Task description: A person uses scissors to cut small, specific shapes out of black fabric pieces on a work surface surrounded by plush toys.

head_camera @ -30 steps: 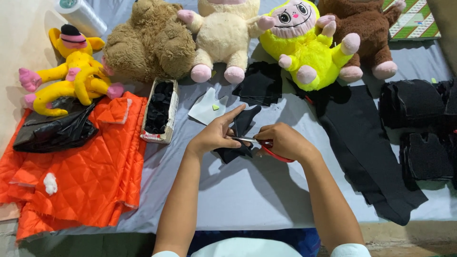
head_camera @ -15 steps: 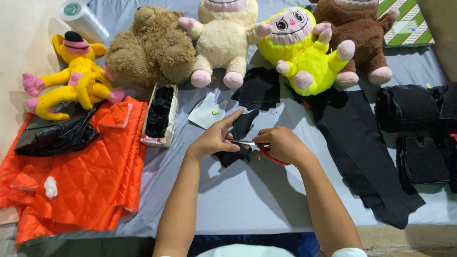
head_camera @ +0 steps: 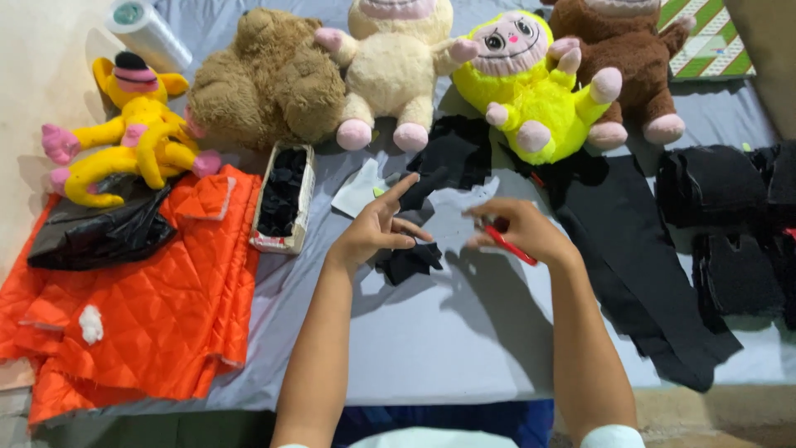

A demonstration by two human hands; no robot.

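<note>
Near the table's middle, the left hand [head_camera: 375,235] (fingers half spread) pins the black cloth scrap [head_camera: 408,260]; the right hand [head_camera: 522,231] grips red-handled scissors [head_camera: 510,245]. Best cut slowly, cloth taut.

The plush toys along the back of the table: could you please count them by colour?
Yellow: 2, a yellow long-limbed toy and a yellow-green toy
Brown: 2, a tan bear and a dark brown toy
Cream: 1, a cream toy
Total: 5
</note>
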